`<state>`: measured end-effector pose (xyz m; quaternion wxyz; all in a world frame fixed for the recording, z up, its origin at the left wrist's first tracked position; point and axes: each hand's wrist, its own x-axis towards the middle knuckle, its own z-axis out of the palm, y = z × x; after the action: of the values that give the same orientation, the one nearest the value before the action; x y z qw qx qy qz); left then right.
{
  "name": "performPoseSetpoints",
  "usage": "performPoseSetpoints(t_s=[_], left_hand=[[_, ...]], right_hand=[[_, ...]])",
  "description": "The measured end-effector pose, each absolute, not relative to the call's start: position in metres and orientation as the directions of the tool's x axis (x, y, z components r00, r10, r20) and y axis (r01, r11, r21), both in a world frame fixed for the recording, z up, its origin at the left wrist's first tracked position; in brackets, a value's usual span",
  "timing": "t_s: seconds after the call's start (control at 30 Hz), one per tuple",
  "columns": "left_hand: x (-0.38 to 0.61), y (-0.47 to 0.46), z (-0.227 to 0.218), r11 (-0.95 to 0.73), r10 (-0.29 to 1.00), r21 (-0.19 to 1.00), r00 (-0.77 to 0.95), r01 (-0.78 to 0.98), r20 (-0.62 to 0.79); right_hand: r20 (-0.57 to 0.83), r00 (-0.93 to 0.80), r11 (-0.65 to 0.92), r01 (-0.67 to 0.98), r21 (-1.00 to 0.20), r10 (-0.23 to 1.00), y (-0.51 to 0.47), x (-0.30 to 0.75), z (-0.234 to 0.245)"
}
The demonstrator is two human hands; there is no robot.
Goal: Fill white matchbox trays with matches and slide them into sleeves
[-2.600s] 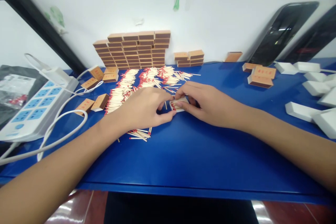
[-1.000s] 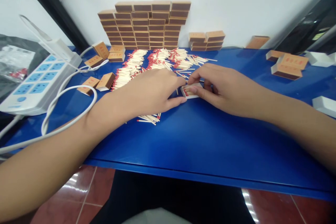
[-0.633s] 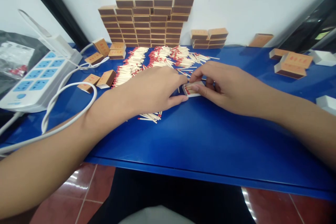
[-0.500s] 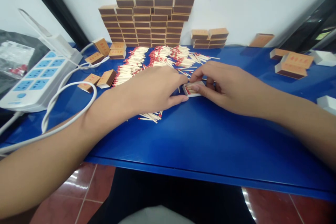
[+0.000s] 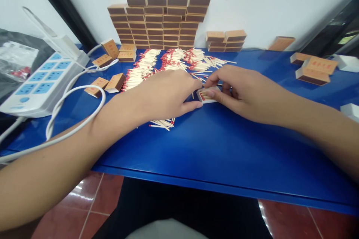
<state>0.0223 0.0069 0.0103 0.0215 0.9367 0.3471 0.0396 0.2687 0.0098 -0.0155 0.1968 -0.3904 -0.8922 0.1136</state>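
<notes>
A small white matchbox tray lies on the blue table, with red-tipped matches in it. My right hand is closed at its right side, thumb over the matches and fingers curled at the far edge. My left hand is at the tray's left end, thumb against the near corner and fingertips by the far corner. Beyond my hands, loose matches lie in several long heaps. Below my left hand is a smaller bunch of matches, partly hidden by it.
Closed matchboxes form a tall stack against the wall, with a low stack beside it. More matchboxes lie at the right and several at the left. A power strip with a white cable stands at the left, the cable crossing near my left forearm.
The view has shifted slightly, so everything appears a little further right. Both hands keep their places at the tray; no other clear movement shows.
</notes>
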Motion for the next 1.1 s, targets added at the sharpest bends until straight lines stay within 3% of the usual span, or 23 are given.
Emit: performPoseSetpoints(t_s=[1.1], left_hand=[[0.0226,0.0035,0.0076,-0.739,0.674,0.044,0.736,0.672,0.066]], right_hand=[[0.246,-0.608,0.655,0.677,-0.336,0.755,0.0097,0.269,-0.0143]])
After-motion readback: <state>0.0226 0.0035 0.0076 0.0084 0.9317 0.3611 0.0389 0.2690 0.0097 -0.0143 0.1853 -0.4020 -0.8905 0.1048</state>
